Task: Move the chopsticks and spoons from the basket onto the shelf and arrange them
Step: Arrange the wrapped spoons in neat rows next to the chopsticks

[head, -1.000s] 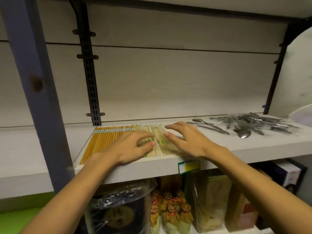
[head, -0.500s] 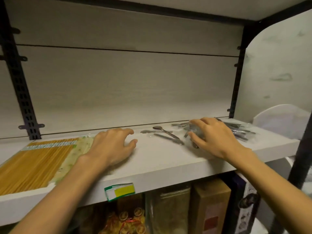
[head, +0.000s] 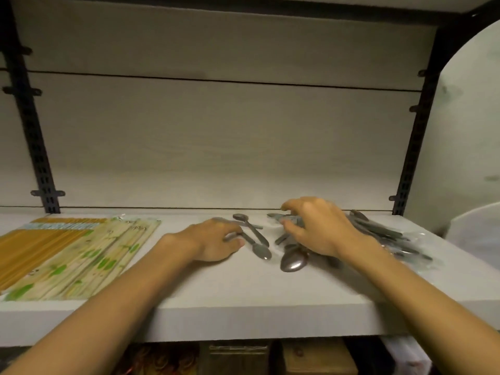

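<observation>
On the white shelf point(head: 243, 318) at the left lie a pack of yellow chopsticks point(head: 38, 240) and packs of green-printed chopsticks point(head: 97, 255), side by side. Two small metal spoons point(head: 255, 235) lie loose at mid-shelf, and a larger spoon point(head: 293, 261) sits at the front of a heap of wrapped spoons point(head: 378, 232). My left hand point(head: 213, 240) rests on the shelf with straight fingers touching the small spoons' handles. My right hand point(head: 316, 227) is clawed over the heap, fingers and thumb curled round some spoons. No basket is in view.
Black slotted uprights stand against the back panel at the left point(head: 32, 131) and right point(head: 416, 131). Another board closes the space overhead. Boxes point(head: 319, 358) and packages fill the level below. A white curved object point(head: 476, 234) sits just past the shelf's right end.
Both hands left the chopstick packs and moved right to the spoons. My left hand reached the small spoons; my right hand settled on the heap and curled round it.
</observation>
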